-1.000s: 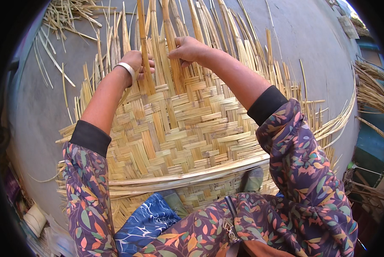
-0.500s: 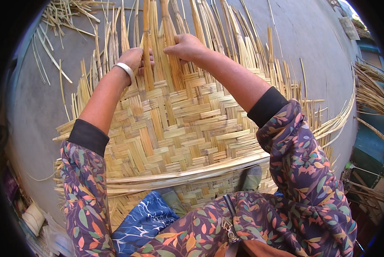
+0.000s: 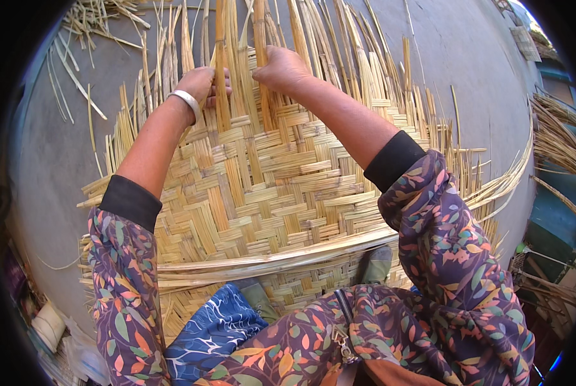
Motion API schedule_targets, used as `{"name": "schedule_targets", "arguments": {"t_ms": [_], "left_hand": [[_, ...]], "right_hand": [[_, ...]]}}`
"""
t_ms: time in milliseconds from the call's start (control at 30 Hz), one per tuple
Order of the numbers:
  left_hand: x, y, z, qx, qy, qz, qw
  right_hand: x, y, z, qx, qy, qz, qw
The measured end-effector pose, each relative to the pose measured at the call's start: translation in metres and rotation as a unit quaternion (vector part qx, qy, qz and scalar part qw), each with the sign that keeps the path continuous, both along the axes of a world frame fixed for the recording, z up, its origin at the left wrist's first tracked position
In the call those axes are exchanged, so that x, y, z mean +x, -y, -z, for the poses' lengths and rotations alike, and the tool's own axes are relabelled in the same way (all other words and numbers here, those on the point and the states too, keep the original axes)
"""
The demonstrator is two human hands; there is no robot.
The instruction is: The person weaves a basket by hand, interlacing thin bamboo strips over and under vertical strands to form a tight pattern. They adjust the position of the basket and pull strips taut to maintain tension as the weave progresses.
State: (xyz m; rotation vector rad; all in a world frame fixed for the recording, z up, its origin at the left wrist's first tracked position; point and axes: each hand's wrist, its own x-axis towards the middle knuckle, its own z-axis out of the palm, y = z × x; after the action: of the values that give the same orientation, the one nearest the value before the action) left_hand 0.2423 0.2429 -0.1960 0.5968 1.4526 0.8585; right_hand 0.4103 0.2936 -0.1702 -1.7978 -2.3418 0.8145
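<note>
A woven mat of yellowish split-cane strips spreads in front of me, its weave in a stepped zigzag. Loose strip ends fan out from its far edge. My left hand, with a pale bangle at the wrist, is closed around an upright cane strip at that edge; part of the fingers shows behind it. To the right, my right hand pinches another bundle of cane strips, its fingertips partly hidden. Between the hands, more strips stand up from the weave.
A long bundle of strips crosses the mat near my shoes. Loose cane pieces lie on the grey floor at the far left. At the right edge is a stack of cane; a pale roll is at the lower left.
My right hand has shifted slightly right and up with its strips, widening the gap to the strips in the middle. My left hand keeps its grip, almost still.
</note>
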Motion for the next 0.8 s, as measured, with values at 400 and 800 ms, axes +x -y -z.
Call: {"name": "schedule_targets", "arguments": {"t_ms": [400,800], "left_hand": [[-0.004,0.0,0.006,0.012,-0.005,0.0,1.0],[-0.005,0.009,0.003,0.062,0.004,-0.023,0.998]], "right_hand": [[0.006,0.009,-0.012,-0.101,-0.11,-0.019,0.989],[0.006,0.016,-0.013,-0.045,-0.103,-0.095,0.989]]}}
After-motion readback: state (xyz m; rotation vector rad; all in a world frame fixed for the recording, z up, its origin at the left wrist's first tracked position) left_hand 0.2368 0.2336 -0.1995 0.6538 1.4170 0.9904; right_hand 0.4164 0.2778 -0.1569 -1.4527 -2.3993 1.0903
